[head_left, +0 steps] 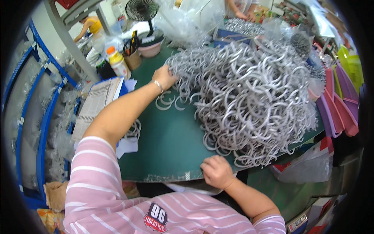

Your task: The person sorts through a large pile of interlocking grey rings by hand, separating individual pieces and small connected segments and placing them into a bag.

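- Big tangled heap of grey open metal rings (249, 97) sits on the green table mat (167, 144), covering most of its right half.
- Left hand (164, 77) is at the heap's upper-left edge, fingers curled into the rings, gripping a clump.
- Right hand (216, 171) is at the heap's near edge, closed in a fist on the mat's rim; can't tell if it holds a ring.
- Only a few loose rings (169, 102) lie separated just left of the heap, under the left wrist.
- Judgement: early stage, almost all the rings are in the heap.
- Beyond the heap's far side: desk fan (141, 9), bottle with orange cap (117, 62), another person's hands (243, 15).
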Demonstrator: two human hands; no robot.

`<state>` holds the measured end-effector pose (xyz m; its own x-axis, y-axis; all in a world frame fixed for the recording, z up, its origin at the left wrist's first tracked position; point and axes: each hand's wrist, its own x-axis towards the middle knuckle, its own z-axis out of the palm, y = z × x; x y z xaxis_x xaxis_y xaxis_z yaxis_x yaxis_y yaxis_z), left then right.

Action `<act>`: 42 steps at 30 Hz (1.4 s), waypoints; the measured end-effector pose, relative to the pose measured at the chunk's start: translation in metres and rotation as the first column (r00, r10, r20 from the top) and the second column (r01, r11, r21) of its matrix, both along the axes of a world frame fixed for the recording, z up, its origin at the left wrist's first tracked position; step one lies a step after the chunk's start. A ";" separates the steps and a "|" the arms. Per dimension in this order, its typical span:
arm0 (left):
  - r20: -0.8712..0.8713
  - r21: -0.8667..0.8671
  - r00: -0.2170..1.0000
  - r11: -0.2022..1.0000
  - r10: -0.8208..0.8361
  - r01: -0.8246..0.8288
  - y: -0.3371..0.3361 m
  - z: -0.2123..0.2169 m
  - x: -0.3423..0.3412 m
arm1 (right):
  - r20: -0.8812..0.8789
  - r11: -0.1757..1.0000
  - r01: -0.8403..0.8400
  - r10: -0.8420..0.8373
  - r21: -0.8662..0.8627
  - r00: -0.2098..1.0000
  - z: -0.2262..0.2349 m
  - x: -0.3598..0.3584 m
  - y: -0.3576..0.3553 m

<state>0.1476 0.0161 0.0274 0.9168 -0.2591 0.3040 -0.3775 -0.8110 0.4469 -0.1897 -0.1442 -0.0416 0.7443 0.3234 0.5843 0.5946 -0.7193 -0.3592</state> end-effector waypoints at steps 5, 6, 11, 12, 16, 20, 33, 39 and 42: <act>-0.098 0.212 0.993 0.976 0.073 -0.051 -0.009 0.036 0.000 | 0.017 1.000 -0.002 0.001 0.019 1.000 0.001 -0.002 -0.001; -0.097 0.241 0.992 0.969 0.083 -0.058 -0.007 0.039 0.004 | 0.021 1.000 -0.007 0.007 0.027 1.000 0.002 -0.001 -0.001; -0.053 0.315 0.994 0.946 0.100 -0.078 -0.019 0.070 0.001 | 0.024 0.999 -0.007 0.006 0.049 1.000 -0.003 -0.002 -0.003; -0.053 0.345 0.994 0.936 0.099 -0.075 -0.020 0.073 0.005 | 0.027 0.998 -0.014 0.013 0.056 1.000 -0.003 -0.002 -0.002; -0.112 0.424 0.991 0.906 0.073 -0.019 -0.040 0.105 -0.003 | 0.015 0.996 -0.034 0.033 0.079 0.999 -0.002 0.000 -0.005; -0.074 0.371 0.997 0.927 -0.035 0.060 -0.031 0.086 0.018 | -0.017 0.998 -0.021 0.022 0.058 1.000 0.000 0.000 -0.003; -0.799 -0.502 0.560 0.758 -0.221 -0.417 0.012 -0.023 0.000 | -0.014 1.000 -0.006 0.006 0.004 1.000 0.002 0.004 0.004; -0.764 -0.441 0.644 0.753 -0.029 -0.489 -0.014 0.005 -0.023 | -0.010 1.000 0.003 -0.004 -0.022 1.000 0.002 0.004 0.002; -0.559 -0.357 0.829 0.904 -0.004 -0.236 -0.002 0.019 -0.013 | 0.002 1.000 0.003 -0.003 0.031 1.000 0.003 0.004 0.002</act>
<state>0.1345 0.0143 0.0464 0.9753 -0.1083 -0.1923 0.1046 -0.5404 0.8349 -0.1856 -0.1423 -0.0390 0.7442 0.3029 0.5953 0.5931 -0.7097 -0.3803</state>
